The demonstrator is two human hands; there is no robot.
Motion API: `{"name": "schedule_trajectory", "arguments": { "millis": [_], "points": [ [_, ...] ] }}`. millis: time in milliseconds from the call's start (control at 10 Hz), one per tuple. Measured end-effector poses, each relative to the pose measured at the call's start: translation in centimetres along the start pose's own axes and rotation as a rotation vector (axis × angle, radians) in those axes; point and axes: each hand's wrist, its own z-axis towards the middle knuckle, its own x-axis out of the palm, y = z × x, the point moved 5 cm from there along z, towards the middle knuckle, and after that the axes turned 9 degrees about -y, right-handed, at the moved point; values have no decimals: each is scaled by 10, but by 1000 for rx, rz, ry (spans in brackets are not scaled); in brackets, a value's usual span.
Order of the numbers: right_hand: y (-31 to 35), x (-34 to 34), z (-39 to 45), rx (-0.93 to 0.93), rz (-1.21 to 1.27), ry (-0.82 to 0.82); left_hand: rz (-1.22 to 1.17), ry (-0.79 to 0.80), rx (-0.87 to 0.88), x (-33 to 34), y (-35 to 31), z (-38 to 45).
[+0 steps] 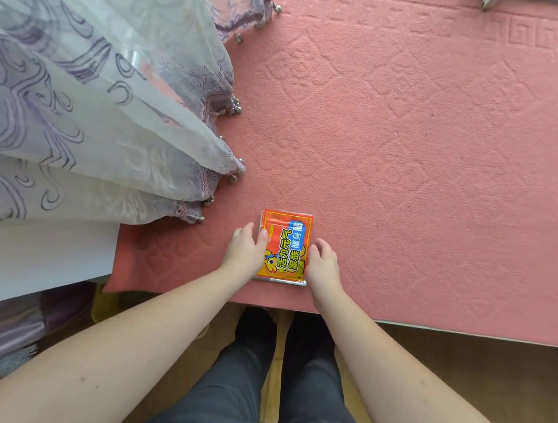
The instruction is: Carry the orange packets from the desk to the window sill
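Both hands, left (245, 249) and right (321, 262), are pressed flat against opposite sides of the packets (286, 246). Cloth (414, 156): pink, spread wide. Curtain (92, 105): left of packets. Packets: stacked near cloth's front edge. Step judged: setting down; release is required next.

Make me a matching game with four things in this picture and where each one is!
Things:
1. orange foil packets
2. sheer lilac patterned curtain
3. left hand
4. right hand

Places:
A. hanging over the pink textured cloth's left part
B. touching the packets' right edge
C. lying between both hands
D. touching the packets' left edge

Pairs: 1-C, 2-A, 3-D, 4-B
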Motion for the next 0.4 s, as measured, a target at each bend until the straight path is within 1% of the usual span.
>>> {"name": "schedule_trajectory", "arguments": {
  "millis": [100, 200, 300, 400],
  "points": [
    [7, -13, -10, -7, 85, -5, 58, 72, 147, -10, -12, -12],
    [14, -24, -23, -20, 112, 63, 160, 158, 272, -21, -23, -27],
    [28, -39, -43, -126, -11, 129, 251, 181, 343, -43, -36, -48],
    [41, -55, -65, -269, -295, 129, 446, 143, 429, -64, -39, -73]
  ]
}}
